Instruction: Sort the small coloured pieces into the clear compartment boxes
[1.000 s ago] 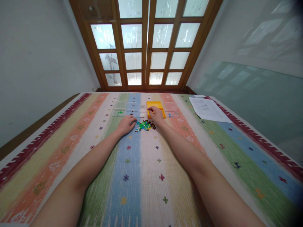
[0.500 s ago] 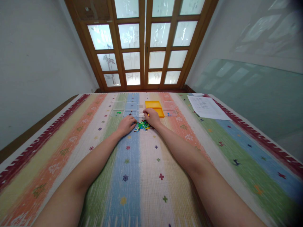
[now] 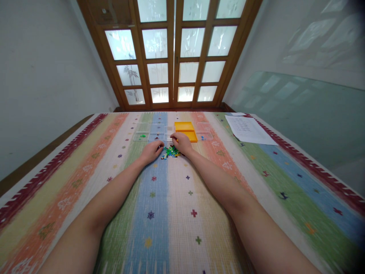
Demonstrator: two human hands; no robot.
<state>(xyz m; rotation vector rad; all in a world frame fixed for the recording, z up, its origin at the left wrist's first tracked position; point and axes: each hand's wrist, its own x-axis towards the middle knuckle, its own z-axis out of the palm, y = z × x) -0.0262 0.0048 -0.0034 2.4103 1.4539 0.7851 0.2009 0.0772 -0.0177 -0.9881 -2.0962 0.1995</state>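
Observation:
A heap of small green, blue, yellow and white pieces (image 3: 172, 152), which look like tiny building bricks, lies on the tablecloth between my hands. Just left of the heap, my left hand (image 3: 152, 151) rests with its fingers curled together; anything in them is too small to make out. My right hand (image 3: 182, 143) is above the heap's far right side, fingertips pinched near a clear box. What the pinch holds cannot be seen. Behind the hands, a clear box (image 3: 137, 139) contains a few green pieces, and another clear box (image 3: 205, 139) contains blue ones.
An opened yellow box (image 3: 184, 125) stands behind my right hand, between the clear boxes. Printed paper sheets (image 3: 249, 130) lie at the far right of the striped tablecloth (image 3: 182, 213). Beyond the table are wood-framed glass doors (image 3: 173, 61); a glass panel (image 3: 302, 110) is at the right wall.
My right hand has shifted slightly left and nearer, its fingertips lower beside the clear box. My left hand has lifted slightly, its fingers bending a little more.

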